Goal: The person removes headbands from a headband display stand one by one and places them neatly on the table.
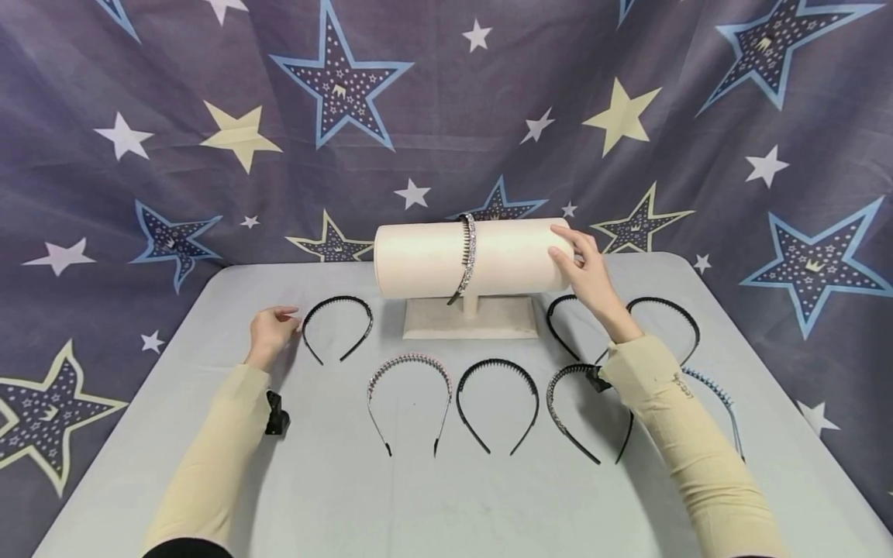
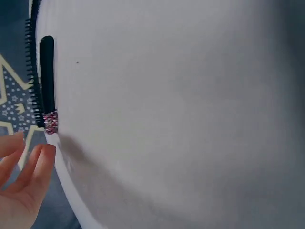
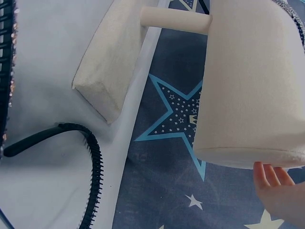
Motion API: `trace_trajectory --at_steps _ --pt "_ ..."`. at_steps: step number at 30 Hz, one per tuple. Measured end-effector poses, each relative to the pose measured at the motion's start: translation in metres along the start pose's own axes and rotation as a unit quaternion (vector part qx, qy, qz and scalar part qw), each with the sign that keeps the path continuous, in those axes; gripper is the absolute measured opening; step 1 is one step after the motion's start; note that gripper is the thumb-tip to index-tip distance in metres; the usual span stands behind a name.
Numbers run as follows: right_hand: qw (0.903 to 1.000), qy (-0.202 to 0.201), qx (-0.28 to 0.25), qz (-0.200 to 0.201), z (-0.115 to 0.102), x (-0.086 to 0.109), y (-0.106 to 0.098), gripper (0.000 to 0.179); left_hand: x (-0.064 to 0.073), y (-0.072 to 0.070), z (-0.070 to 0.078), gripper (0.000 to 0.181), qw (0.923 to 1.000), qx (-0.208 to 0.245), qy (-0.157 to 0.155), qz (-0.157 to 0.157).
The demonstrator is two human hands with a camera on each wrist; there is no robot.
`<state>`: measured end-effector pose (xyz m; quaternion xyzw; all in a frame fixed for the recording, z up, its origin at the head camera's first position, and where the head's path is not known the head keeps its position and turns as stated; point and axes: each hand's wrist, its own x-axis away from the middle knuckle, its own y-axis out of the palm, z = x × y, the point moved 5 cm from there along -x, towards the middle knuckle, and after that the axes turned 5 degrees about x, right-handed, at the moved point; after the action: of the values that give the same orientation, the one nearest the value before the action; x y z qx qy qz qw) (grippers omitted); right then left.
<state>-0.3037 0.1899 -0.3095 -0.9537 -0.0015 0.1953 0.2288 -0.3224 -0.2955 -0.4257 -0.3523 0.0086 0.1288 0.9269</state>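
Note:
My left hand (image 1: pixel 270 335) is over the left part of the table, beside a dark toothed headband (image 1: pixel 372 316). In the left wrist view a short gap lies between its fairly straight fingers and the headband's black, pink-speckled end (image 2: pixel 50 123). My right hand (image 1: pixel 587 273) touches the right end of a cream cylindrical display stand (image 1: pixel 516 260), its fingers extended rather than curled round it. A sparkly silver headband (image 1: pixel 470 252) with dark teeth hangs over the middle of that cylinder. The right forearm partly hides several headbands below it.
In front of the stand's base (image 1: pixel 432 322) lie a pinkish beaded headband (image 1: pixel 410 359), a black toothed headband (image 1: pixel 497 362) and a black glittery headband (image 1: pixel 553 391). More lie at the right, including a blue headband (image 1: pixel 718 391). A star-patterned cloth (image 1: pixel 446 93) hangs behind.

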Motion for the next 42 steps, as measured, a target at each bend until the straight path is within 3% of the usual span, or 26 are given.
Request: trace_trajectory --at_steps 2,8,16,20,31,36,42 --pt "1.0000 0.000 0.000 -0.001 0.000 0.000 0.000 0.041 0.002 -0.003 0.003 0.029 0.9997 -0.013 0.010 0.017" --pt "1.0000 0.002 -0.002 -0.003 0.001 -0.001 0.000 0.042 0.012 -0.005 0.013 0.028 0.9978 0.015 0.041 0.050" --pt "1.0000 -0.001 -0.002 -0.006 -0.001 0.001 0.001 0.042 0.032 -0.004 0.035 0.025 0.9898 0.051 0.097 0.091" --pt "1.0000 -0.003 -0.003 -0.006 -0.001 0.001 0.001 0.042 0.043 -0.005 0.048 0.024 0.9852 0.059 0.110 0.116" --pt "1.0000 0.001 -0.003 -0.001 0.000 0.000 0.001 0.042 0.068 0.001 0.091 0.025 0.9739 0.105 0.153 0.131" --pt "1.0000 -0.005 0.001 -0.004 -0.002 0.001 0.001 0.042 0.077 0.005 0.111 0.024 0.9647 0.133 0.183 0.134" --pt "1.0000 -0.008 0.003 -0.002 -0.001 0.001 0.001 0.042 0.085 0.011 0.134 0.023 0.9463 0.160 0.247 0.134"
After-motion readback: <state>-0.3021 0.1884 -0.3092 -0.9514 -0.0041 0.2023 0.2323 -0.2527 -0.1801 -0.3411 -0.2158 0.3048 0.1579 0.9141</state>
